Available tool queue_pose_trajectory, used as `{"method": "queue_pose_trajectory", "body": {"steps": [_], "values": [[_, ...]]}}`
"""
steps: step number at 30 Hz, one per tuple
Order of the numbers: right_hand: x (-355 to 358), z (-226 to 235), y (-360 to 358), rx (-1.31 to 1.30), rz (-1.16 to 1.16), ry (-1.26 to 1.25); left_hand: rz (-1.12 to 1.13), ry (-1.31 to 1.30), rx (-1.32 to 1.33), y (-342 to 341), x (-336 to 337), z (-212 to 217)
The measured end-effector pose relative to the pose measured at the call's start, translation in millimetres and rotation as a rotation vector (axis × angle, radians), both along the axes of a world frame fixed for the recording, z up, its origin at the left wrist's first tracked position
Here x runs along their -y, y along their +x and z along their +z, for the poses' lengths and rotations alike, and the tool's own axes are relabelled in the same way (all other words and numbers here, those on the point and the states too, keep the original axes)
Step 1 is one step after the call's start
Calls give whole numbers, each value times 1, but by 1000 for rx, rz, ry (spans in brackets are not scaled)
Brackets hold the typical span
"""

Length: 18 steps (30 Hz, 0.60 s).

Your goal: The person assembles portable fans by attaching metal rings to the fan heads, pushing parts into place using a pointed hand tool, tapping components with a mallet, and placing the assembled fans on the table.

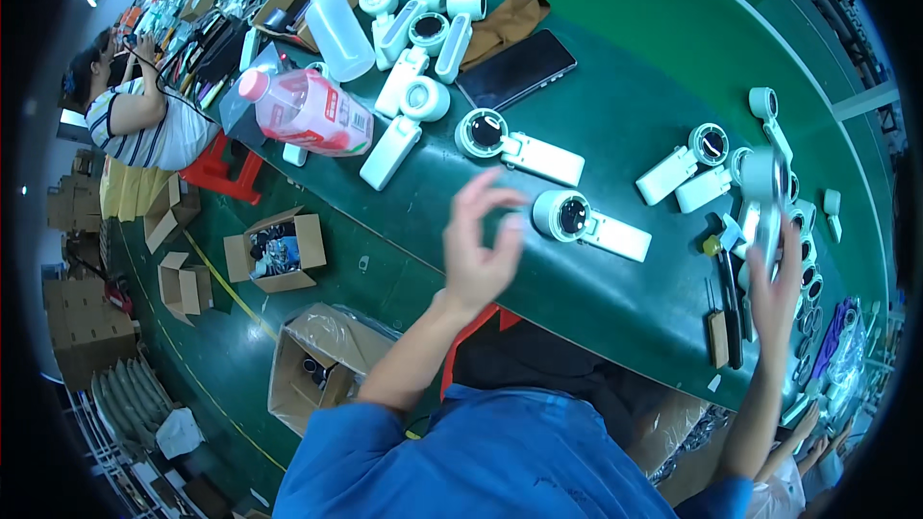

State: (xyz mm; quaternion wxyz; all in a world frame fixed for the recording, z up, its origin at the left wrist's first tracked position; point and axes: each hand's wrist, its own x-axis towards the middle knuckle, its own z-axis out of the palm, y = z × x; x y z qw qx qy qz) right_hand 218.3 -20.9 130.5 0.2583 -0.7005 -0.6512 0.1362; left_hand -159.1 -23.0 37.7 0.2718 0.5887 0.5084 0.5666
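Note:
My left hand (479, 248) hovers over the near edge of the green work surface (615, 106), fingers spread and empty. Just beyond it lies a white handheld fan unit (588, 223) with a round head. My right hand (775, 284) is raised at the right and holds another white fan unit (765, 200), which is blurred. More white fan units lie around, among them one (517, 144) farther back and one (685, 161) toward the right.
A pink bottle (308, 111), a clear bottle (338, 35) and a dark phone (515, 69) lie at the back. Screwdrivers (727, 303) rest near my right hand. Open cardboard boxes (277, 250) stand on the floor at left. Another person (135, 111) sits at far left.

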Motion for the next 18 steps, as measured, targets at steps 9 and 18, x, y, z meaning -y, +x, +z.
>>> {"method": "queue_pose_trajectory", "body": {"steps": [9, 18], "values": [[-355, -80, -6, 197, -17, -135, 224, -28, -289, -16, 23, -50], [-294, -80, -107, 549, 78, 159, 252, -65, -447, -16, 22, -42]]}}
